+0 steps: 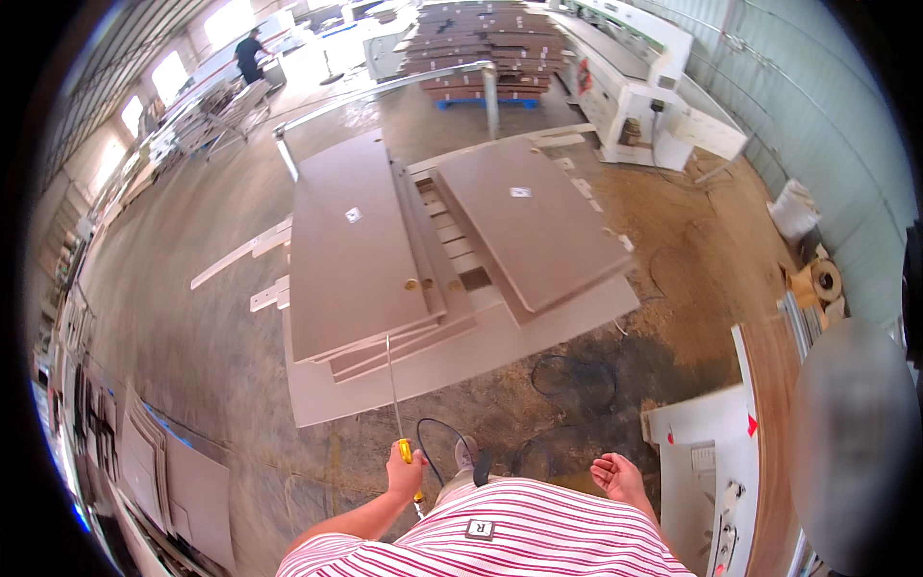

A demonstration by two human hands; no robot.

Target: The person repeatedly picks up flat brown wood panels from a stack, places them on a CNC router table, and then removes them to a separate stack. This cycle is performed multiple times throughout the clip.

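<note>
My left hand (405, 471) is closed around the yellow handle of an air blow gun (405, 450). From it a long thin metal nozzle points forward, its tip by the near edge of the left stack of brown panels (358, 240). A black hose (430, 423) loops beside the handle. My right hand (618, 477) hangs low on the right, fingers loosely curled, with nothing visible in it. To the right of the first stack lies another stack of brown panels (534, 216). Both stacks rest on a larger base sheet (385, 396), and each top panel bears a small white label.
A metal rail frame (385, 94) stands behind the panels. Farther back are a tall brown stack (486, 48) and a white machine (635, 96). A cabinet with a wood-look top (769, 385) is close on my right. Another person (250, 58) stands far left. Boards (178, 471) lean at near left.
</note>
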